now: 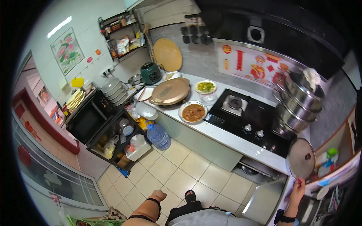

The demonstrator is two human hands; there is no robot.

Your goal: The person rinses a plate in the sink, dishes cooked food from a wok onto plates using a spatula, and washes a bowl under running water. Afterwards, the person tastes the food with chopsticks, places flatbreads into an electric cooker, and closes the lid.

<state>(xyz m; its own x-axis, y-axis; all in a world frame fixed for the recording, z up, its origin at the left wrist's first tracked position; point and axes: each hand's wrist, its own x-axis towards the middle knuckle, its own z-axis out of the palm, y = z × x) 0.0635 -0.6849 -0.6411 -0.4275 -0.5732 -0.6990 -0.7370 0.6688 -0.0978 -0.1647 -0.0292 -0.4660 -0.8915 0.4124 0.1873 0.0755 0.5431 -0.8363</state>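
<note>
A round, shallow lid [299,162], greyish and smooth with a thin bright rim and a small dark knob, stands steeply tilted at the right end of the white table [241,144], just in front of a tall steamer [299,109] on the black stove [260,115]. The right grip [298,186] is closed on the lid's lower rim. The left grip [159,194] is curled into a loose fist above the floor [188,165]; whether it holds anything I cannot tell. The fingertips on the lid are partly hidden, and whether its edge touches the table is unclear. A pale cloth [312,78] on the steamer is blurred, and the dark lens border cuts off the far right. The steamer is stacked shiny metal cylinders, the stove flat and glossy, the floor pale square tiles, the water bottle [158,136] ribbed, translucent blue plastic
</note>
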